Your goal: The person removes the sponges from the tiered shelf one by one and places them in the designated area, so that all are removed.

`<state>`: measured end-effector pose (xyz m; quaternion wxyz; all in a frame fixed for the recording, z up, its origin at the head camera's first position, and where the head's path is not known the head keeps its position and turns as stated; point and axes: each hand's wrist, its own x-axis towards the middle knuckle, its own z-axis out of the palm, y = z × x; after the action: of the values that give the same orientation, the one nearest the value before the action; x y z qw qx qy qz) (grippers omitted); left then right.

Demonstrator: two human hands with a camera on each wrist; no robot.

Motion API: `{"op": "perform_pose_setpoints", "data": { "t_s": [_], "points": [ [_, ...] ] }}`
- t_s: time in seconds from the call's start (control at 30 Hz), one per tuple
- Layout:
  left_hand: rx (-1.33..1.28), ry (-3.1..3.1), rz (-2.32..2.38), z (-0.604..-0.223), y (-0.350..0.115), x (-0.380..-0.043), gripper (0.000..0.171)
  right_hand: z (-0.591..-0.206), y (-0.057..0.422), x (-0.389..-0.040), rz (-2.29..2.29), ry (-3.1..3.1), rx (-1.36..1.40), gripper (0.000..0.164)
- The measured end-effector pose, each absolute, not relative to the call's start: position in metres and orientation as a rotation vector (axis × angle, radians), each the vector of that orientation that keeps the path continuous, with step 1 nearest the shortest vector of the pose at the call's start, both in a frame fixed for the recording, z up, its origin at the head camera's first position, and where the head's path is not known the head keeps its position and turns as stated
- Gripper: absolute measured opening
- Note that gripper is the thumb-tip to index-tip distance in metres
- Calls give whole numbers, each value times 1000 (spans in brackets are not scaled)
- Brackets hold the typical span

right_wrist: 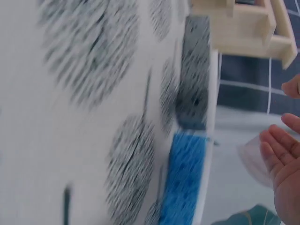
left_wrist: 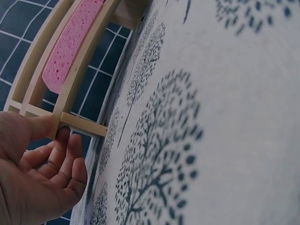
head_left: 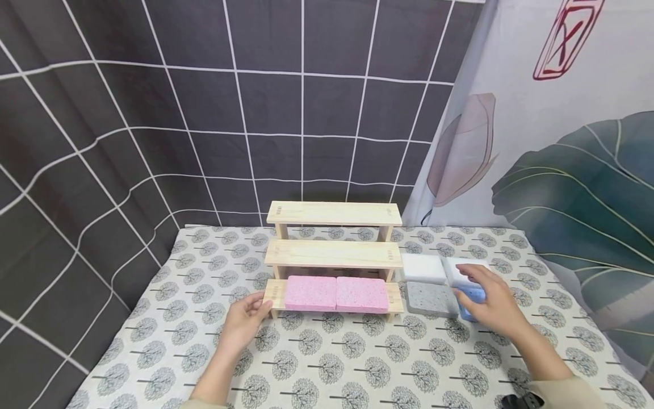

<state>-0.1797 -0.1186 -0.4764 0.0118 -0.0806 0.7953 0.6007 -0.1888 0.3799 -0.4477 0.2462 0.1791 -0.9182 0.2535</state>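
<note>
A three-step wooden rack (head_left: 334,253) stands on the patterned cloth. Two pink sponges (head_left: 310,292) lie side by side on its lowest step. My left hand (head_left: 242,321) grips the left end of that step, thumb over the wood and fingers curled beneath, as the left wrist view shows. To the right of the rack, my right hand (head_left: 493,301) hovers over a blue sponge (head_left: 472,301), partly covering it in the head view. Its fingers are spread apart and hold nothing; the right wrist view shows the blue sponge (right_wrist: 183,180) below it.
Next to the blue sponge lies a grey sponge (head_left: 431,299). Behind these are two white sponges, a left one (head_left: 423,268) and a right one (head_left: 457,271) partly hidden by the hand. A dark gridded curtain (head_left: 265,102) hangs behind the table.
</note>
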Motion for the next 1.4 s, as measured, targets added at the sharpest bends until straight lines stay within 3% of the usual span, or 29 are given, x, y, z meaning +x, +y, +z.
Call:
{"op": "perform_pose_setpoints", "data": {
  "t_s": [0.93, 1.4],
  "points": [
    [-262, 2503, 1840, -475, -118, -181, 42, -438, 300, -199, 888, -2499, 808, 48],
    [-301, 2518, 1801, -476, -116, -181, 43, -438, 264, -197, 838, -2681, 937, 59]
  ]
}}
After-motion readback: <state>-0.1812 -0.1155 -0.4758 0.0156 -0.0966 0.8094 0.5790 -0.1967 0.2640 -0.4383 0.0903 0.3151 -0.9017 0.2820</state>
